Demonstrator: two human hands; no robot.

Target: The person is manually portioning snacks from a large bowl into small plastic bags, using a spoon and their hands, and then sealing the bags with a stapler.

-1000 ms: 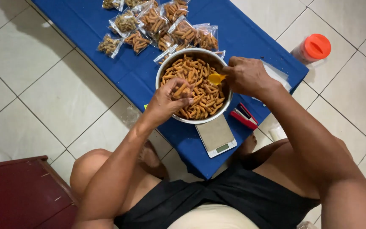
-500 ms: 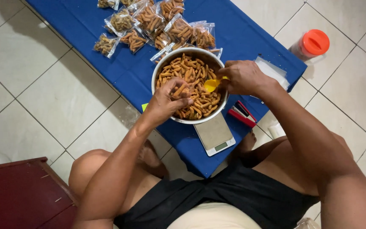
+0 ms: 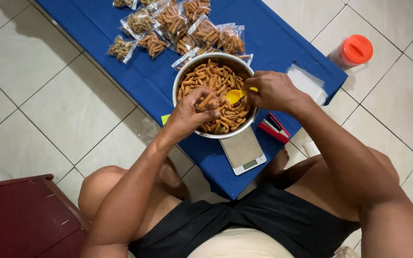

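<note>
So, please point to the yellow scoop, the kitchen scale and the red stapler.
yellow scoop (image 3: 233, 95), head view, on its bowl.
kitchen scale (image 3: 241, 148), head view, on its platform.
red stapler (image 3: 273, 130), head view, on its body.

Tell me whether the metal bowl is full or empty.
Nearly full: the metal bowl holds brown stick snacks heaped close to its rim, under both hands.
</note>
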